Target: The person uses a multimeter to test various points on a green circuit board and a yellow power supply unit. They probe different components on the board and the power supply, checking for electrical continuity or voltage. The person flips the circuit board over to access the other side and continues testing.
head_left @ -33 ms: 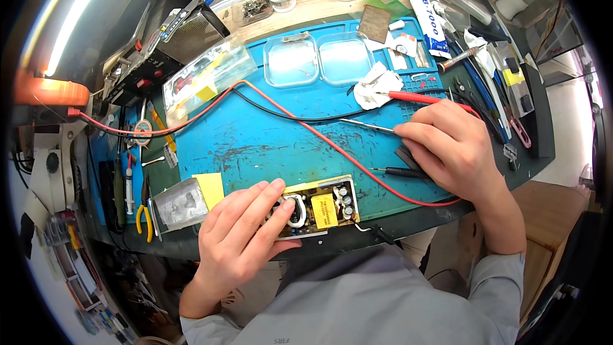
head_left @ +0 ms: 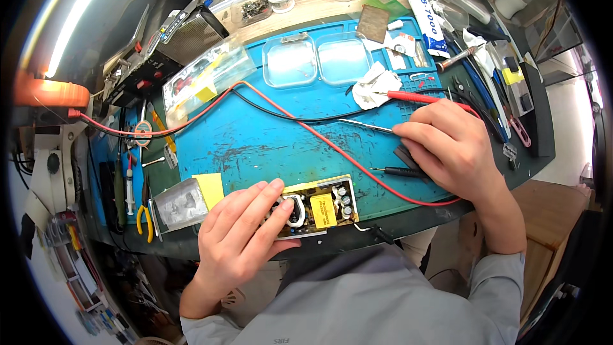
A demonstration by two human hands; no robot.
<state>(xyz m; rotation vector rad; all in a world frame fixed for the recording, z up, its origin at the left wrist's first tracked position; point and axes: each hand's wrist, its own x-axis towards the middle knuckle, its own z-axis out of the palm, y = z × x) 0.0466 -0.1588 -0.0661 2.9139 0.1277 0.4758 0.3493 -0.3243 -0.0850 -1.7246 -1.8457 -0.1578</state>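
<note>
1. While L hand (head_left: pixel 236 236) grips L end of circuit board (head_left: pixel 307 218) at near edge of blue mat (head_left: pixel 249 137), R hand (head_left: pixel 450 147) pinches slim metal tool (head_left: pixel 365 125).
2. Dark print on board's yellow block (head_left: pixel 324 210); white/blue tube (head_left: pixel 426 18), top R, lettered too.
3. Red lead (head_left: pixel 345 153) crosses btwn board & tool; black probe (head_left: pixel 401 171) near R hand.

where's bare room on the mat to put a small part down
The largest bare patch of blue mat lies left of the red test lead, beyond the left hand and circuit board. A narrower strip runs between the clear trays and black test lead. Crowded: around the right hand and red probe, and by the yellow-handled pliers.
</note>
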